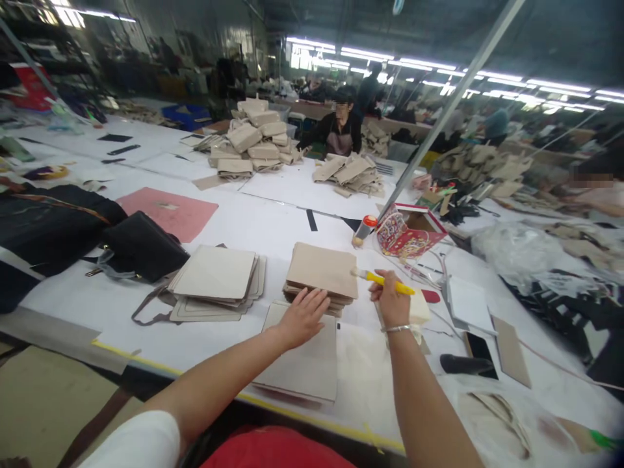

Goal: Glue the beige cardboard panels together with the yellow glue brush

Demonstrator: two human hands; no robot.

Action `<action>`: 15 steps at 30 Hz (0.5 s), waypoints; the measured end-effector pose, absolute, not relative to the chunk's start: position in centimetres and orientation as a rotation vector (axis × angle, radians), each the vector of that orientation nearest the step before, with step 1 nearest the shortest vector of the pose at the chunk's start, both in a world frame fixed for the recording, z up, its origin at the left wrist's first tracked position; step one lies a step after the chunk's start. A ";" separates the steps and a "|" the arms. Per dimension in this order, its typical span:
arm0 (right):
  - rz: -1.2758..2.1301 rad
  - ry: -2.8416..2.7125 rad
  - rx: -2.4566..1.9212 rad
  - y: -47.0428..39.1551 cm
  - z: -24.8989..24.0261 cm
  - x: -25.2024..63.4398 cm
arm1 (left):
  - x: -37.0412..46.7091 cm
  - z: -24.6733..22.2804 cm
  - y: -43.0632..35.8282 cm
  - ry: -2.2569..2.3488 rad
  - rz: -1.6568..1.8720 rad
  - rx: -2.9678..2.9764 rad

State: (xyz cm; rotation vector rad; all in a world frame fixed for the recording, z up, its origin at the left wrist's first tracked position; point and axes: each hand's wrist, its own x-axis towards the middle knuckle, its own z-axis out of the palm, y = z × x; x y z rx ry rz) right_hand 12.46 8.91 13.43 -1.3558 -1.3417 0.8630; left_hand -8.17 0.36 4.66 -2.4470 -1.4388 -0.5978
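Note:
My right hand [391, 299] is closed round the yellow handle of a brush [383, 281]. The pale bristles are at the right edge of a stack of tan panels [322, 266]; whether they touch it I cannot tell. Flat and with its fingers stretched out, my left hand [303, 318] lies at the near edge of that stack. Under it is a nearer pile of greyish panels [299, 367] by the table edge. Another stack of cream panels [214, 273], with a brown strap sticking out, lies to the left.
A black bag [143, 246] and a pink sheet [170, 211] lie on the left. Behind the brush stand a red-capped jar [364, 231] and a red patterned box [407, 231]. A phone [480, 354] lies at right. A co-worker [341, 123] sits across the table near heaped beige pieces [260, 136].

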 end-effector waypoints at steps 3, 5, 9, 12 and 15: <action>1.388 -1.277 -1.175 11.9 14.6 7.7 | -6.6 5.9 4.1 -1.575 -0.498 -2.470; 1.588 -1.290 -1.061 13.0 14.4 5.2 | -6.2 6.2 5.5 -1.676 -0.424 -2.506; 1.686 -1.547 -1.034 14.5 13.1 2.6 | -6.4 5.9 6.0 -1.737 -0.337 -2.576; 1.707 -1.833 -1.032 16.2 12.4 1.5 | -6.4 5.5 5.9 -1.751 -0.336 -2.559; 1.530 -1.970 -1.089 18.8 11.9 0.3 | -6.4 5.2 6.0 -1.740 -0.350 -2.554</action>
